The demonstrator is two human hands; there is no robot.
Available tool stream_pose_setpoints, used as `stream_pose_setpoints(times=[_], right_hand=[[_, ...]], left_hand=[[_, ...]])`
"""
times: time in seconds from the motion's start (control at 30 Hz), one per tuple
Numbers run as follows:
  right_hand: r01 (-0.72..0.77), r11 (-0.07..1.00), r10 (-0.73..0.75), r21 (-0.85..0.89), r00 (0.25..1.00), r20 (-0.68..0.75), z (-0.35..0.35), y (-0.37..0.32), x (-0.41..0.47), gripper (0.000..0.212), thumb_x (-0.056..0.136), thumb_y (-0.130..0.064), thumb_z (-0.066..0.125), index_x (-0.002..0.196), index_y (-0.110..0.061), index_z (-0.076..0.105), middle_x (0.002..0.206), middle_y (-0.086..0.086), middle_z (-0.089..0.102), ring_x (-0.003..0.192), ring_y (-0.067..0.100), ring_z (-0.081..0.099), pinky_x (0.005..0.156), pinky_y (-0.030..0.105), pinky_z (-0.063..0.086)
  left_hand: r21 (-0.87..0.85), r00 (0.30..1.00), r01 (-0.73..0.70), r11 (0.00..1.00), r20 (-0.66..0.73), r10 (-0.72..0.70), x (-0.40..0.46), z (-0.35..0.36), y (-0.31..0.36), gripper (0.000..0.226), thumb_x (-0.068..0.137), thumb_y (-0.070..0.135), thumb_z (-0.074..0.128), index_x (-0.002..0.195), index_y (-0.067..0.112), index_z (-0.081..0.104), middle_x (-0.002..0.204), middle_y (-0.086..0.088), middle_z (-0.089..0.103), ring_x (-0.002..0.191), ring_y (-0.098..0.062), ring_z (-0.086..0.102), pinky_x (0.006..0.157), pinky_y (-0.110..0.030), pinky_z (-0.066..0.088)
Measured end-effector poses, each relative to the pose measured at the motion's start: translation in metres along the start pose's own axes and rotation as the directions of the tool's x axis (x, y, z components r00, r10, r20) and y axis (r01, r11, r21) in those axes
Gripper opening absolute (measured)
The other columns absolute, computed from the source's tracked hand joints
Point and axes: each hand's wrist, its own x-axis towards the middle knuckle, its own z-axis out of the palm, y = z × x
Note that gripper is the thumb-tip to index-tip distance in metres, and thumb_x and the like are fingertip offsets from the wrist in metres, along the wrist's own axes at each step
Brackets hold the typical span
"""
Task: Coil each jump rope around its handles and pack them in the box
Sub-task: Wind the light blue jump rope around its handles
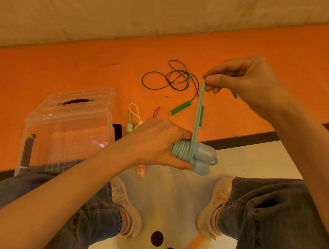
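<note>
My left hand [157, 143] grips the two light blue handles [204, 157] of a jump rope, with several turns of blue cord coiled around them. My right hand [244, 81] pinches a doubled loop of that blue cord [198, 111] and holds it taut above the handles. The clear plastic box [68, 127] stands on the orange mat at the left, its lid up behind it. A dark green jump rope [173, 77] lies loose on the mat, its green handle [179, 108] beside it.
More small handles in pale green [128, 127] and pink [140, 170] lie on the floor between the box and my left hand. My knees and pale shoes [215, 207] fill the bottom of the view. The orange mat [67, 66] ends at a dark stripe.
</note>
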Motion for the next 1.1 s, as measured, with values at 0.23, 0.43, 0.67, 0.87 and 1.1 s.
stream_pose_setpoints(times=[0.23,0.43,0.67,0.87,1.1], right_hand=[[-0.095,0.993,0.092,-0.064,0.994,-0.053,-0.003,0.007,0.002,0.017,0.084,-0.004,0.067,0.102,-0.005,0.068,0.08,0.007,0.069,0.064,0.004,0.066,0.069,0.017,0.055],[-0.148,0.985,0.142,-0.088,0.987,-0.075,-0.001,0.011,0.005,0.015,0.084,-0.007,0.068,0.099,-0.007,0.07,0.081,0.008,0.07,0.064,0.004,0.066,0.069,0.017,0.055],[-0.189,0.975,0.182,-0.116,0.981,-0.067,-0.001,0.01,0.004,0.011,0.085,-0.008,0.068,0.096,-0.008,0.07,0.078,0.005,0.069,0.062,0.001,0.066,0.069,0.017,0.056],[-0.201,0.969,0.198,-0.14,0.98,-0.037,0.002,0.011,0.003,0.012,0.084,-0.009,0.069,0.096,-0.007,0.071,0.078,0.005,0.07,0.062,0.002,0.065,0.066,0.013,0.053],[-0.208,0.969,0.206,-0.137,0.978,-0.03,0.0,0.01,0.002,0.013,0.084,-0.009,0.068,0.097,-0.006,0.071,0.078,0.005,0.07,0.06,0.0,0.064,0.062,0.011,0.05]], left_hand=[[-0.05,0.993,-0.069,0.996,-0.097,0.064,-0.004,-0.006,0.004,0.043,0.071,0.071,0.06,0.08,0.034,0.039,0.067,0.012,0.053,0.057,-0.006,0.045,0.05,-0.027,0.034],[-0.07,0.988,-0.074,0.995,-0.142,0.063,-0.007,-0.004,0.009,0.045,0.073,0.073,0.054,0.08,0.03,0.042,0.064,0.013,0.049,0.055,-0.007,0.048,0.048,-0.029,0.039],[-0.072,0.975,-0.047,0.996,-0.222,0.029,-0.009,-0.002,0.011,0.037,0.076,0.066,0.055,0.073,0.03,0.046,0.062,0.011,0.048,0.057,-0.006,0.046,0.048,-0.031,0.039],[-0.046,0.975,-0.035,0.998,-0.223,0.024,-0.008,0.0,0.013,0.034,0.084,0.064,0.048,0.076,0.032,0.051,0.067,0.013,0.051,0.061,-0.005,0.048,0.048,-0.023,0.032],[-0.164,0.987,-0.049,0.985,-0.159,0.023,-0.008,0.006,0.013,0.03,0.094,0.058,0.041,0.082,0.031,0.044,0.075,0.015,0.048,0.066,-0.003,0.042,0.056,-0.032,0.042]])
